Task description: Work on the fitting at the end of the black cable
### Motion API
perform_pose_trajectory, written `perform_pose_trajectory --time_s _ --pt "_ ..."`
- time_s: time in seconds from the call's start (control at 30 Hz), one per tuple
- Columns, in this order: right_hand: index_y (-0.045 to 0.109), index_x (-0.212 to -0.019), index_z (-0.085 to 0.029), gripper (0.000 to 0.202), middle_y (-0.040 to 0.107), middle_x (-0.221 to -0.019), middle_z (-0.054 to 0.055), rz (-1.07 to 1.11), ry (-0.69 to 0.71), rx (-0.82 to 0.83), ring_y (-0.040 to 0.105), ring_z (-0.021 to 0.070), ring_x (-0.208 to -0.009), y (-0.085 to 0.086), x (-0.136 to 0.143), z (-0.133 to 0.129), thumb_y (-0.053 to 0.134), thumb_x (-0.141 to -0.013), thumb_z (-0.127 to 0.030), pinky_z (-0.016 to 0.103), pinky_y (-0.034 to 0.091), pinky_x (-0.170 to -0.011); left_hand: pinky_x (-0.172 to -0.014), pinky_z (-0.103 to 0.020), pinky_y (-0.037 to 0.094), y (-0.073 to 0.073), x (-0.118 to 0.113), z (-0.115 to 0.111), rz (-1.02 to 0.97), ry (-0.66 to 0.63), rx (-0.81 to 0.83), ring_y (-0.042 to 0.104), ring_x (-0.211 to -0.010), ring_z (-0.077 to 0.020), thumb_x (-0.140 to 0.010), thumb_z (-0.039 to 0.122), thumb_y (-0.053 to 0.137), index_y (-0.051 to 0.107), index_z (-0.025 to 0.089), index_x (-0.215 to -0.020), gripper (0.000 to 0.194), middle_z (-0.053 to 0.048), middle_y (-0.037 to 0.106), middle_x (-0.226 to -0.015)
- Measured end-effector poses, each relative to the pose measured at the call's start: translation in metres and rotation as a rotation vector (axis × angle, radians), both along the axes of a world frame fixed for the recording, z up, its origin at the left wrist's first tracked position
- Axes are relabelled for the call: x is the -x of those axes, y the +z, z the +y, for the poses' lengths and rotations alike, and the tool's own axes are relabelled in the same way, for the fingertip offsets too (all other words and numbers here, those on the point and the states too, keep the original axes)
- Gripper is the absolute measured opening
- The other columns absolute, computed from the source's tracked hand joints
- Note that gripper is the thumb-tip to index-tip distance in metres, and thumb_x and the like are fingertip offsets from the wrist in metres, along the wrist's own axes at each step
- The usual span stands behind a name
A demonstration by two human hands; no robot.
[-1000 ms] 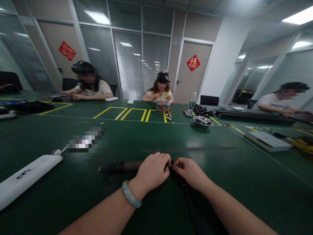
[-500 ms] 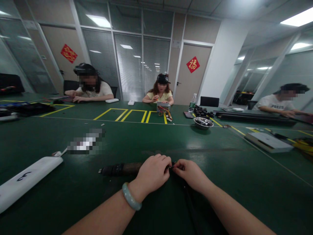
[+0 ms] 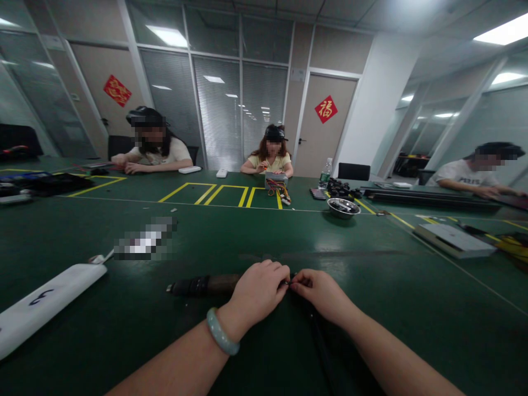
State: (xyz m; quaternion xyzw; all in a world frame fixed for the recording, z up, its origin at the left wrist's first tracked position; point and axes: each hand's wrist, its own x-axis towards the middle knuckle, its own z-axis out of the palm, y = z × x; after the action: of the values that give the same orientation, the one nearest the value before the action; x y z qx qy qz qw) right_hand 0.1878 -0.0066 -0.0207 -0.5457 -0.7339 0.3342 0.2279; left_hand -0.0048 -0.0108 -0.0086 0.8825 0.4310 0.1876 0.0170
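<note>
A dark cylindrical tool (image 3: 206,285) lies on the green table (image 3: 198,234), its metal tip pointing left. My left hand (image 3: 262,289), with a pale green bangle (image 3: 221,331) at the wrist, covers the tool's right end with its fingers curled round it. Close beside those fingertips, my right hand (image 3: 319,291) is closed in a pinch on something small and dark that I cannot make out. A black cable (image 3: 319,344) runs from below the hands toward the near edge of the view.
A white case (image 3: 51,308) lies at the left, beside a pixelated object. Farther off stand a metal bowl (image 3: 344,208), a plastic bottle (image 3: 325,171) and a grey box with wires (image 3: 276,180). A flat white box (image 3: 454,240) lies right. Three people sit around the table.
</note>
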Motion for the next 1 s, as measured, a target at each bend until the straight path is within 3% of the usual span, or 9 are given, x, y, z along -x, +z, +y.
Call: perform_pose_trajectory --time_s 0.4,0.63,0.83,1.0 --pt "0.070 -0.088 -0.021 0.017 0.072 -0.085 0.001 -0.028 -0.007 -0.013 0.064 0.0166 -0.076 0.0047 0.0024 -0.0012 0.057 -0.084 -0.031 0.024 0.043 -0.066 -0.074 -0.033 0.042 0.0000 -0.0019 -0.0004 -0.001 0.015 0.003 0.055 -0.089 -0.0188 -0.085 0.020 0.057 0.056 0.022 -0.088 0.004 0.000 0.060 -0.089" --pt "0.069 -0.085 -0.020 0.016 0.070 -0.079 0.000 -0.006 -0.018 0.006 0.063 0.0152 -0.070 0.0001 0.0009 -0.0003 0.058 -0.083 -0.031 0.023 0.041 -0.061 -0.074 -0.033 0.042 -0.0006 -0.0010 -0.0029 -0.041 0.073 0.022 0.055 -0.089 -0.0200 -0.083 0.028 0.059 0.054 0.022 -0.100 0.018 -0.001 0.059 -0.093" --pt "0.069 -0.087 -0.020 0.017 0.070 -0.080 0.001 0.016 -0.013 0.003 0.063 0.0149 -0.071 -0.0009 0.0002 -0.0003 0.057 -0.083 -0.031 0.023 0.041 -0.061 -0.074 -0.034 0.041 -0.0001 -0.0007 -0.0029 -0.046 0.018 0.013 0.054 -0.088 -0.0203 -0.084 0.024 0.055 0.054 0.021 -0.091 0.008 -0.002 0.060 -0.091" --pt "0.069 -0.085 -0.020 0.017 0.069 -0.078 0.000 0.000 -0.011 -0.004 0.061 0.0141 -0.069 -0.0022 -0.0011 0.0013 0.057 -0.083 -0.032 0.023 0.040 -0.059 -0.076 -0.034 0.041 -0.0002 -0.0014 -0.0031 -0.039 0.071 0.017 0.055 -0.088 -0.0202 -0.083 0.024 0.057 0.053 0.023 -0.099 0.017 -0.002 0.059 -0.092"
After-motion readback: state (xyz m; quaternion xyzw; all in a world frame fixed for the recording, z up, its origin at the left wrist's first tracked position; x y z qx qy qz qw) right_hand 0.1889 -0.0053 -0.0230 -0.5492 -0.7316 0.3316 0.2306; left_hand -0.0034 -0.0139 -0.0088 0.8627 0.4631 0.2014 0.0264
